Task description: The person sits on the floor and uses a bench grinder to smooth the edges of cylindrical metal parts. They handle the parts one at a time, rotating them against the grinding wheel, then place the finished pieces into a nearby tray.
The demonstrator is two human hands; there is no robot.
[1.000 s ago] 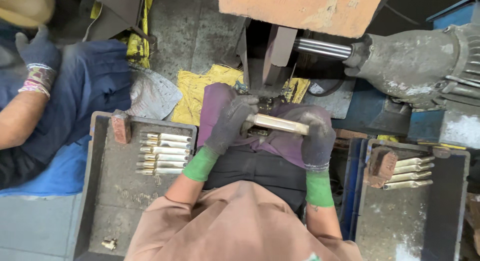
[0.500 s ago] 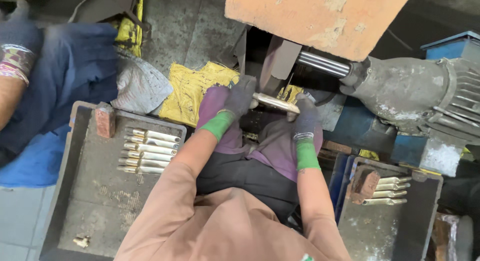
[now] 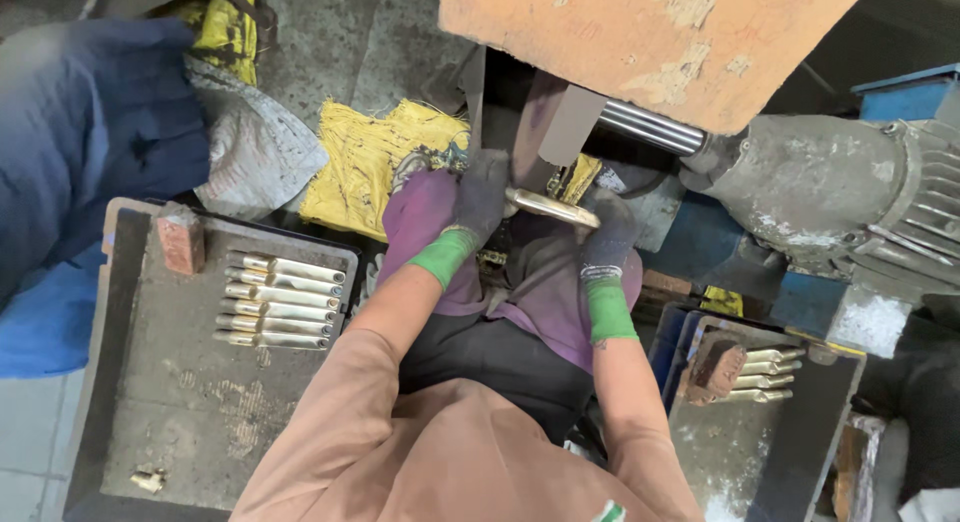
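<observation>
I hold a brass-coloured metal piece (image 3: 552, 208) between my two gloved hands, just below the dark sanding belt (image 3: 560, 132) that runs down from under the orange board (image 3: 640, 32). My left hand (image 3: 484, 197) closes its fingers around the left end of the piece; my right hand (image 3: 610, 230) closes around the right end. Both hands are clamped on the piece, in dark gloves with green cuffs. The middle of the piece shows bare between the two grips.

The piece is long and narrow. Its long axis runs nearly level across the view, left end slightly higher, right end slightly lower. Whether it touches the belt cannot be told.

The piece sits over my lap, above a purple cloth (image 3: 545, 292).

To my left stands a dark metal tray (image 3: 130, 382) holding a row of similar brass pieces (image 3: 280, 300), laid side by side, long axes left to right, beside a reddish brick block (image 3: 181, 242). To my right stands a second tray (image 3: 740, 452) with a smaller stack of pieces (image 3: 768, 374) and another block (image 3: 716, 368). A yellow rag (image 3: 375, 162) lies on the floor ahead. A grey motor (image 3: 850, 192) stands at the right.
</observation>
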